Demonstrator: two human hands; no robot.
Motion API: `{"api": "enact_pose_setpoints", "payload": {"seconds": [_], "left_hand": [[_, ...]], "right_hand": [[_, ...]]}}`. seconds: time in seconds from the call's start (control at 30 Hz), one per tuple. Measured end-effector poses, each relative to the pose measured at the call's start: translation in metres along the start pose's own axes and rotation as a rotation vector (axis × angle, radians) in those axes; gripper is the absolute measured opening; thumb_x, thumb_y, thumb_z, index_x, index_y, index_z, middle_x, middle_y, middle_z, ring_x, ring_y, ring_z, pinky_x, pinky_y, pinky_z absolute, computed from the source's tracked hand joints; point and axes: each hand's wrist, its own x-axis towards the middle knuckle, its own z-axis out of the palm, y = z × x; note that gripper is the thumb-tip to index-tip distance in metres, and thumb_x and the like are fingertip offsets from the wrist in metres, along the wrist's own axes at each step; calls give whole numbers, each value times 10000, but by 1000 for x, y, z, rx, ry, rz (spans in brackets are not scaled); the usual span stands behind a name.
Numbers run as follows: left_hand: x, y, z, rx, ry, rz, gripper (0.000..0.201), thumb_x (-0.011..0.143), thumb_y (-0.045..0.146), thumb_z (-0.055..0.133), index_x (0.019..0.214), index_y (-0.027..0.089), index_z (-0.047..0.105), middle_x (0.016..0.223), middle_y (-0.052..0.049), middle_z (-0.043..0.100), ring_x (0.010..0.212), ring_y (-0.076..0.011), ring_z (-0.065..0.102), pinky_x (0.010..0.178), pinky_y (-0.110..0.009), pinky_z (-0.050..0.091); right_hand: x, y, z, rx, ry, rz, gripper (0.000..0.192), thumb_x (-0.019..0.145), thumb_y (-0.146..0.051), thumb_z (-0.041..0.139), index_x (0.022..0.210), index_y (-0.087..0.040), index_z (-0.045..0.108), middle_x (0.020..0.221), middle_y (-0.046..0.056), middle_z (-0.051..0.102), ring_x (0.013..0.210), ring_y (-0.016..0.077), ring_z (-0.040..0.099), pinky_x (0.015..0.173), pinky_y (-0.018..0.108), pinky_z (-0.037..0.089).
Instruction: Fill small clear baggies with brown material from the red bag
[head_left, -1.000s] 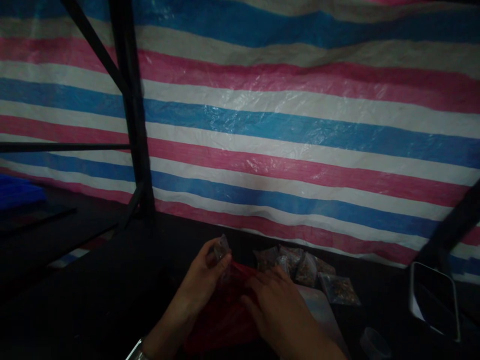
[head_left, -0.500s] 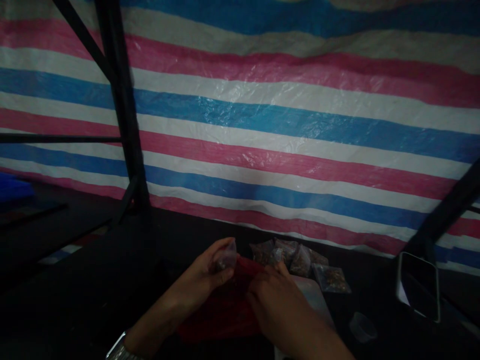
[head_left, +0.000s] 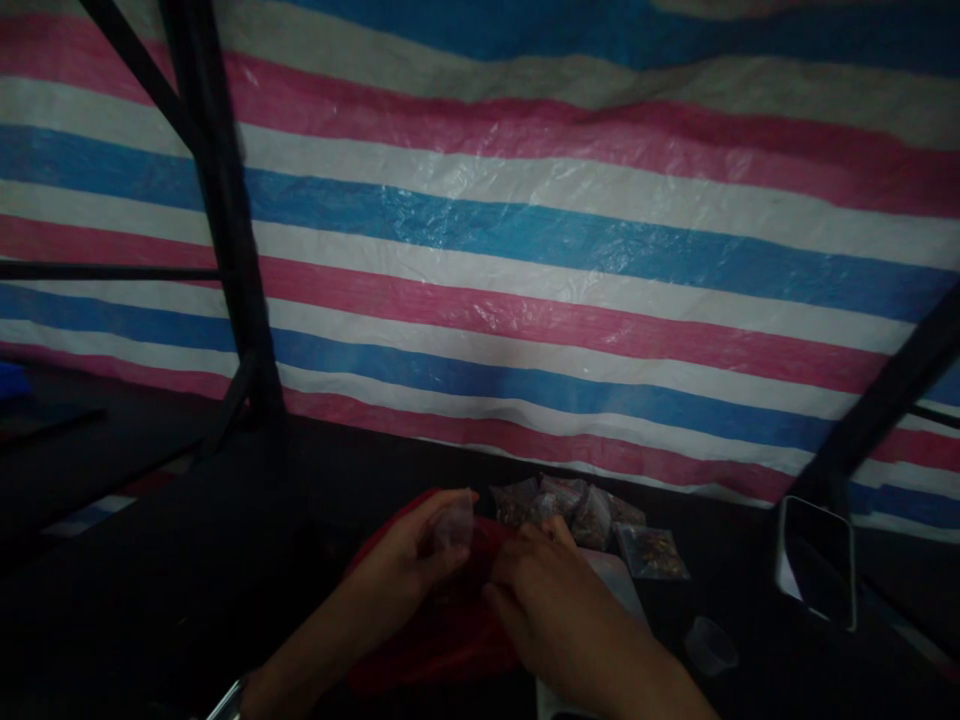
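My left hand (head_left: 416,550) is closed on a small clear plastic bag (head_left: 454,522), pinched between thumb and fingers. Below and around both hands spreads a red plastic bag (head_left: 442,640); its inside is too dark to make out. My right hand (head_left: 540,590) has its fingers curled at the red bag's right edge and appears to grip it. Just beyond the right hand lie several filled clear bags (head_left: 592,515) with brownish contents. One flat filled packet (head_left: 652,553) lies to their right. Partly hidden under my right forearm is a pale flat-topped object (head_left: 615,575).
A small clear plastic cup (head_left: 710,646) stands on the dark table (head_left: 337,460) at the right. Farther right a phone (head_left: 817,560) leans near a dark post (head_left: 862,430). Another metal post (head_left: 240,250) rises at left, before a striped plastic sheet (head_left: 525,270).
The red bag now spreads wider, showing behind and left of my left hand. My left hand has lowered slightly with the clear bag. The view has shifted a little to the right.
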Motion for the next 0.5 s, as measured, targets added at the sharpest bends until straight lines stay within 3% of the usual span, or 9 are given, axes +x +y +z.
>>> {"api": "enact_pose_setpoints", "payload": {"seconds": [0.1, 0.2, 0.3, 0.4, 0.5], "left_hand": [[-2, -3, 2, 113, 80, -11, 507, 820, 304, 807, 1311, 250, 692, 1438, -97, 707, 1360, -307, 629, 1211, -459, 406], [-6, -2, 7, 169, 60, 19, 462, 898, 326, 738, 1356, 296, 686, 1491, -62, 677, 1414, -286, 592, 1257, -453, 356], [-9, -2, 12, 117, -53, 26, 456, 952, 344, 683, 1407, 318, 669, 1522, -55, 658, 1432, -281, 582, 1242, -435, 393], [-9, -5, 13, 82, -30, 17, 441, 924, 349, 731, 1363, 303, 716, 1491, -70, 686, 1427, -297, 591, 1246, -420, 398], [-8, -5, 12, 103, -9, -27, 466, 894, 386, 766, 1352, 307, 730, 1480, -64, 695, 1426, -304, 595, 1253, -414, 391]], "right_hand": [[2, 2, -1, 79, 168, 72, 238, 1017, -153, 569, 1164, -207, 750, 1206, 95, 780, 1159, 287, 677, 1118, 507, 389], [2, 2, -4, 89, 257, -1, 481, 1000, -152, 616, 1463, -280, 584, 1400, 79, 684, 1247, 279, 623, 1083, 466, 440], [3, 2, -7, 57, 238, -53, 374, 1013, -104, 584, 1296, -321, 697, 1353, 37, 681, 1187, 250, 634, 1033, 426, 469], [5, 4, -7, 83, 291, -23, 193, 1007, -130, 635, 1059, -266, 760, 1286, 37, 713, 1189, 242, 635, 1059, 415, 441], [8, 17, -6, 157, 353, 12, 180, 1003, -123, 623, 996, -246, 755, 1102, 23, 778, 1086, 216, 681, 1031, 383, 436]]}}
